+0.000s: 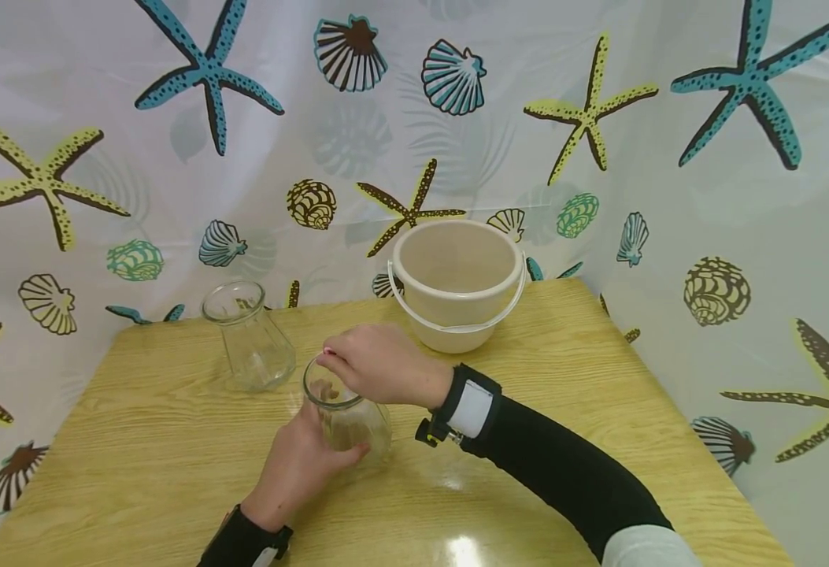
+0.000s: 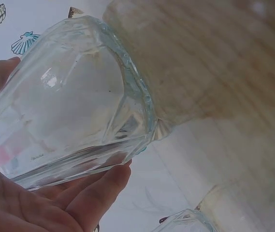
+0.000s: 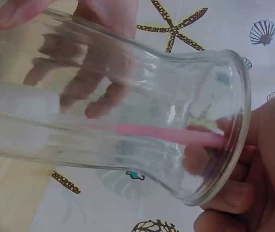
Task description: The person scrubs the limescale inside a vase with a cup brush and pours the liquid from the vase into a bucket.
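A clear glass jar (image 1: 363,429) with a flared rim leans over the wooden table, its mouth turned up. My left hand (image 1: 299,461) grips it around the lower body, fingers on one side and thumb on the other. At the mouth, my right hand (image 1: 383,364) holds the pink handle of a bottle brush (image 3: 144,132) whose shaft runs down inside the jar. The brush's blurred white head (image 3: 26,111) shows through the glass in the right wrist view. Faceted walls and the thick base of the jar (image 2: 74,96) fill the left wrist view.
A second glass jar (image 1: 258,350) stands at the back left of the wooden table (image 1: 152,465). Behind my right hand is a cream bucket (image 1: 449,303) with its handle lowered to the front. A curtain (image 1: 258,189) printed with starfish and shells hangs behind and beside the table.
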The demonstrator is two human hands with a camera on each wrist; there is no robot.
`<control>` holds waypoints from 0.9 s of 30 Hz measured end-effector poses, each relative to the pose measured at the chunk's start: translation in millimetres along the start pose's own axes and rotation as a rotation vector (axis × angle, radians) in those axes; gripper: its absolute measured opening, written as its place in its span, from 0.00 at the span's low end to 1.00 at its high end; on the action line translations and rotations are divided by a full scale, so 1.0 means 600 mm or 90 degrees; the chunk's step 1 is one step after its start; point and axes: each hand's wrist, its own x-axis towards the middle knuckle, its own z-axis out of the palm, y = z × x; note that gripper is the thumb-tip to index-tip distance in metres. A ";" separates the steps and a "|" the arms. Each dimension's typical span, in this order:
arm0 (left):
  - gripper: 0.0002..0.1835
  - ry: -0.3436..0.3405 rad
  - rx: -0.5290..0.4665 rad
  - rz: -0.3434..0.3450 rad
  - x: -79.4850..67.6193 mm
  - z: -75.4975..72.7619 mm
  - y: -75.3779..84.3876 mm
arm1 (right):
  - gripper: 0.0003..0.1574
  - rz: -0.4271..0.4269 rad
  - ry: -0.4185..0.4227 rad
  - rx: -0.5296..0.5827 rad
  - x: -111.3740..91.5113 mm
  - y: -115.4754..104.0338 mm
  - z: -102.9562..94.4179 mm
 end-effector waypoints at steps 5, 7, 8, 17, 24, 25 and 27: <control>0.54 -0.009 -0.002 -0.005 0.002 -0.001 0.001 | 0.25 -0.009 -0.012 -0.004 -0.002 -0.002 -0.001; 0.54 -0.010 -0.001 -0.007 0.001 -0.001 0.001 | 0.25 -0.014 -0.017 0.005 -0.003 -0.004 -0.002; 0.55 -0.010 -0.001 -0.009 0.001 -0.001 0.001 | 0.25 -0.015 -0.019 0.010 -0.004 -0.005 -0.003; 0.60 -0.023 -0.024 -0.023 -0.005 -0.002 0.001 | 0.24 -0.042 -0.052 0.076 -0.007 -0.019 -0.014; 0.58 -0.031 -0.034 -0.042 -0.005 -0.004 0.002 | 0.24 -0.056 -0.030 0.110 -0.006 -0.026 -0.012; 0.58 -0.033 -0.036 -0.044 -0.005 -0.005 0.003 | 0.24 -0.052 -0.026 0.110 -0.006 -0.026 -0.010; 0.59 -0.036 -0.036 -0.047 -0.005 -0.005 0.002 | 0.24 -0.041 -0.017 0.098 -0.006 -0.025 -0.007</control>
